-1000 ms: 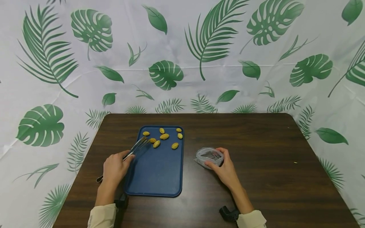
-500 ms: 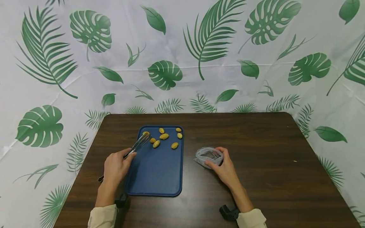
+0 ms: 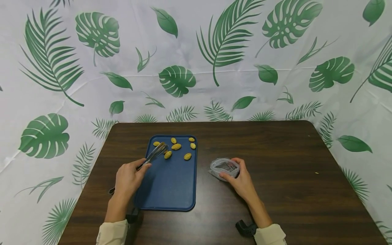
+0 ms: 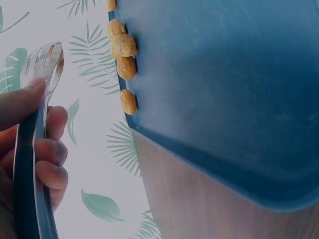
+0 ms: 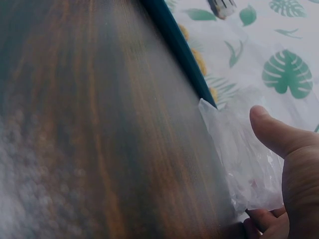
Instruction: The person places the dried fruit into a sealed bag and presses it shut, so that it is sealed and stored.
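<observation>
Blue tray (image 3: 166,187), just left of centre in the head view, and across its top sit yellow-brown oval pieces (image 3: 176,146), rough-skinned, one long one among smaller ones. Over at lower left, the left hand (image 3: 128,180) grips metal tongs (image 3: 155,153), their shiny slotted head slanting up over the pieces at the tray's upper left. On that arm's cream sleeve (image 3: 112,232) run faint marks, too small to read. Right of the tray, the right hand (image 3: 243,180) holds a clear plastic bag (image 3: 218,175) by its side, its mouth facing up, all on a dark wood-grain table (image 3: 275,153); green leaves dot the white cloth (image 3: 137,92) behind.

Left wrist view now: tongs upright at the left of the frame, thumb pressed on one arm, fingers curled round the other. A brownish patch shows in the head; I can't tell whether it's a piece or a reflection. More pieces line the tray edge, upper left of centre.

Right wrist view: crinkled, see-through bag at lower right, thumb beside it, fingers partly hidden under it. Tongs peek in at the top, blurred.
</observation>
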`<state>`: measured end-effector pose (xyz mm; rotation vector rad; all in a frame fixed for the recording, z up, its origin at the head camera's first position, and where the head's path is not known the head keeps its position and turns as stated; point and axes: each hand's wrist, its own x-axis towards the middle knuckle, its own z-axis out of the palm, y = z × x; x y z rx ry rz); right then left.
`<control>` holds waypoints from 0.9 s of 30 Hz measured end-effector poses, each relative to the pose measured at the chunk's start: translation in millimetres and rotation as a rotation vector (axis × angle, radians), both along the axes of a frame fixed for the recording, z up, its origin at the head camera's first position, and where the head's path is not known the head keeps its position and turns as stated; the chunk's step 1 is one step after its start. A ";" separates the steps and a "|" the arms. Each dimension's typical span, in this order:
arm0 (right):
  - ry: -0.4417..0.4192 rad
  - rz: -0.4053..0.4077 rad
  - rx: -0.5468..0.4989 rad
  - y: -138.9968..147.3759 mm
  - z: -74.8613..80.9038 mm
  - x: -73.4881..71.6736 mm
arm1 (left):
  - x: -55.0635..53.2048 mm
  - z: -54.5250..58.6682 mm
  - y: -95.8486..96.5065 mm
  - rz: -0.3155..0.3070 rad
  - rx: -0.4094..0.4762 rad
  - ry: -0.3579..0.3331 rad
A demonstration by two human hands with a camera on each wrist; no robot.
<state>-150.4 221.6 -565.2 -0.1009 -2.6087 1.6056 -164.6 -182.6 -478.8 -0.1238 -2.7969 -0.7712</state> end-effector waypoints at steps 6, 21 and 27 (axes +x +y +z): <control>0.005 0.003 0.003 -0.2 0.7 0.5 | 0.7 -1.1 5.6 -0.009 -0.002 0.024; 0.012 0.005 0.002 0.1 0.9 1.1 | 3.0 -5.1 26.9 -0.076 -0.029 0.056; 0.014 0.004 -0.003 0.2 1.3 0.8 | 2.7 -5.1 34.9 -0.099 -0.037 0.080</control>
